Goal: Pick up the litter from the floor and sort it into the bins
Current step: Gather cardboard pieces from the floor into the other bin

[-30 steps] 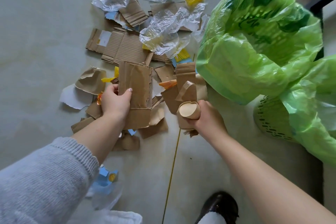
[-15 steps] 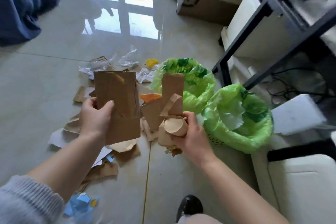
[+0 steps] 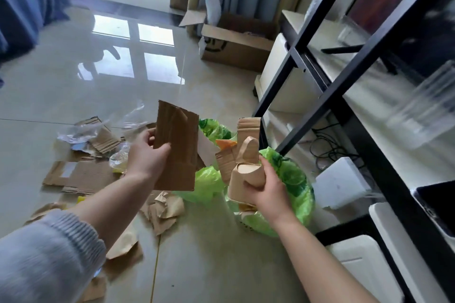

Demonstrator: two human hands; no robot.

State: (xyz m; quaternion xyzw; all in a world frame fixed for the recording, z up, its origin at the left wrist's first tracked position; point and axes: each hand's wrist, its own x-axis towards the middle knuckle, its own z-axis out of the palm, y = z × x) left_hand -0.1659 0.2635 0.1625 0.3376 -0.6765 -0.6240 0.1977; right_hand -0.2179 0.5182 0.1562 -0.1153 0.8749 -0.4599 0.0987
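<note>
My left hand grips a flat brown cardboard sheet, held upright above the floor. My right hand clutches a bundle of brown cardboard scraps, with a rolled piece at the front. Both hands hover just in front of two bins lined with green plastic bags: the far bin shows behind the sheet, and the near bin sits under and behind my right hand. Cardboard pieces, crumpled brown paper and clear plastic film lie scattered on the tiled floor at left.
A black metal shelf frame stands at right with white boxes beneath it. An open cardboard box sits at the back by the curtains. Blue fabric hangs at far left. The glossy floor stretches between.
Both hands have risen from the litter pile with their cardboard and moved right toward the green bins. The view has tilted up, so the shelf and the room show.
</note>
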